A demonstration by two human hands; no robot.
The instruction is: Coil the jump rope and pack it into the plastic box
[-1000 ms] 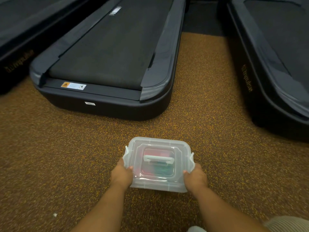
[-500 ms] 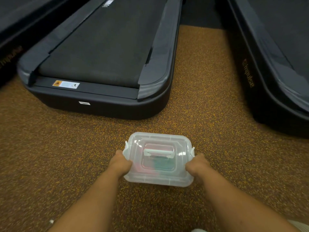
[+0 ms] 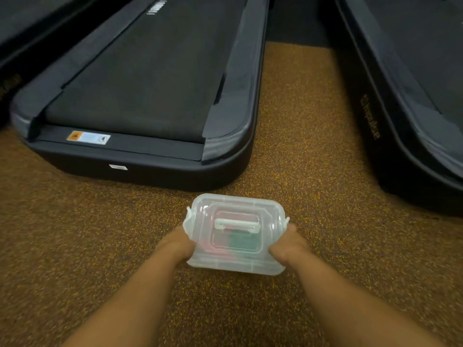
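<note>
While the lid is on, both hands, left hand (image 3: 175,246) and right hand (image 3: 288,249), squeeze the clear, boxy plastic box (image 3: 236,234) over speckled brown floor (image 3: 75,234).

left grip (image 3: 175,245): bare | right grip (image 3: 288,249): bare | forearms: sleeveless

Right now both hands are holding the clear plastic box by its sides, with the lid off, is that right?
Not quite. In the head view the left hand and right hand do hold the clear plastic box by its sides, but the lid is on, not off.
</note>
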